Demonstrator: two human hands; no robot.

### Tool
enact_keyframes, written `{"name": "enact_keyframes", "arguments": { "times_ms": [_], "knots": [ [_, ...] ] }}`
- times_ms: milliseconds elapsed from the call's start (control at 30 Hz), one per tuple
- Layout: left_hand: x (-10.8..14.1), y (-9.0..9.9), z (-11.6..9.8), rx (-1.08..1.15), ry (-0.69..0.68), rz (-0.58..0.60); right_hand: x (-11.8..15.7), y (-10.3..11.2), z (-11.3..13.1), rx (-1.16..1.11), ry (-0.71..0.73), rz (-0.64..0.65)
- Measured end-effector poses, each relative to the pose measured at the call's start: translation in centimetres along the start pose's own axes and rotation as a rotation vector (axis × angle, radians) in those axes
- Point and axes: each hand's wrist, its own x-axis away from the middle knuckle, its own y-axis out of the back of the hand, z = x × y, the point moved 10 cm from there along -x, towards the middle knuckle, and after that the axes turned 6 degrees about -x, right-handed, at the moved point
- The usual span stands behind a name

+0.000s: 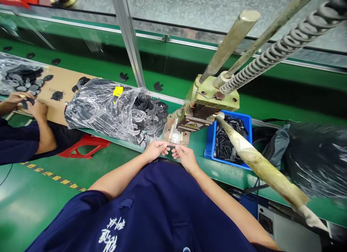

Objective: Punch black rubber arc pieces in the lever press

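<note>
Between my left hand [157, 150] and my right hand [185, 156] is a small dark part [170, 146], pinched at both ends by thumbs and fingers. Its exact shape is too small to make out. Both hands are close to my body, just in front of the base [185, 138] of a hand press [200, 107]. A pale block [176, 137] sits on that base under the press head. Left of the press, flat curved dark pieces [151, 118] spill from a clear plastic bag [100, 107].
A blue bin [207, 153] of small black parts stands right of the press. The press's wrapped lever [260, 165] slants over the bench toward the lower right. A large black bag [317, 154] lies at the right. Leftward, a co-worker's hands [36, 109] handle dark pieces above a red stool [84, 145].
</note>
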Motion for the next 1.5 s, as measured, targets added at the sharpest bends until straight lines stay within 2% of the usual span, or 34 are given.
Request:
{"name": "enact_keyframes", "arguments": {
  "times_ms": [200,667,900,1067,1333,1500],
  "knots": [
    [-0.2,0.3,0.0,-0.013,0.013,-0.027,-0.3,0.0,-0.3,0.012,-0.02,-0.002],
    [-0.8,-0.2,0.0,-0.047,0.033,-0.009,-0.1,0.7,-0.3,0.012,-0.052,-0.046],
    [-1.2,-0.4,0.2,0.062,0.096,-0.051,-0.1,0.5,0.1,0.022,-0.044,-0.028],
    [-1.9,-1.3,-0.1,0.115,0.095,-0.052,-0.1,0.0,0.4,0.043,-0.037,-0.007],
    [-2.6,-2.7,-0.5,-0.211,-0.022,0.004,0.1,0.7,0.2,0.122,-0.036,-0.039],
    [-3.7,-2.2,-1.1,-0.539,-0.139,-0.047,0.2,0.8,0.3,0.121,-0.038,-0.008]
  ]
}}
